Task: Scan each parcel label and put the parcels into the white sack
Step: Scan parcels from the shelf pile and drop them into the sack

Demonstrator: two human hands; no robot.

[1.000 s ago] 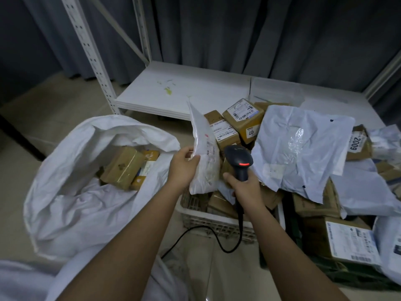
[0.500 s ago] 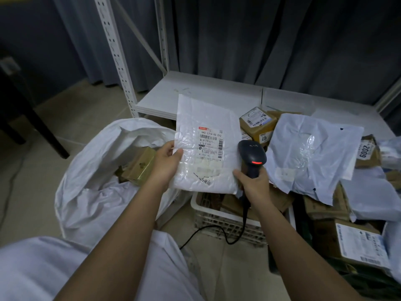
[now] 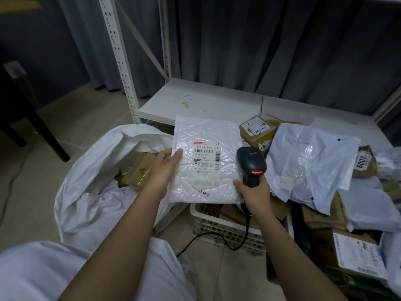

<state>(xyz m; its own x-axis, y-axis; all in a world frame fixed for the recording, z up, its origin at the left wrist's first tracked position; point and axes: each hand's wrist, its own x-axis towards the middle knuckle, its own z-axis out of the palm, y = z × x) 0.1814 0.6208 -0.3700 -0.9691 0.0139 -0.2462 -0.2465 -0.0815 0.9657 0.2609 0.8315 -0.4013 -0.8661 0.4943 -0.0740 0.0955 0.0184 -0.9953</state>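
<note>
My left hand point(image 3: 163, 170) holds a white bubble mailer point(image 3: 206, 131) by its left edge, thumb on the front, label point(image 3: 207, 156) facing me. My right hand point(image 3: 253, 191) grips a black barcode scanner point(image 3: 251, 161) with a red light lit, just right of the mailer's lower right corner. The white sack point(image 3: 91, 185) lies open at the left with brown boxes point(image 3: 138, 170) inside it. Several more parcels, white bags point(image 3: 310, 161) and brown boxes point(image 3: 258, 129), are piled at the right.
A white plastic crate point(image 3: 219, 229) with boxes stands under my hands, the scanner's black cable point(image 3: 208, 237) looping over its front. A low white shelf point(image 3: 208, 101) on a metal rack point(image 3: 117, 59) is behind. A dark table leg point(image 3: 43, 129) stands far left.
The mailer has turned from edge-on to flat with its label facing me. The scanner stays beside it at the right. My view has tilted up and shifted left.
</note>
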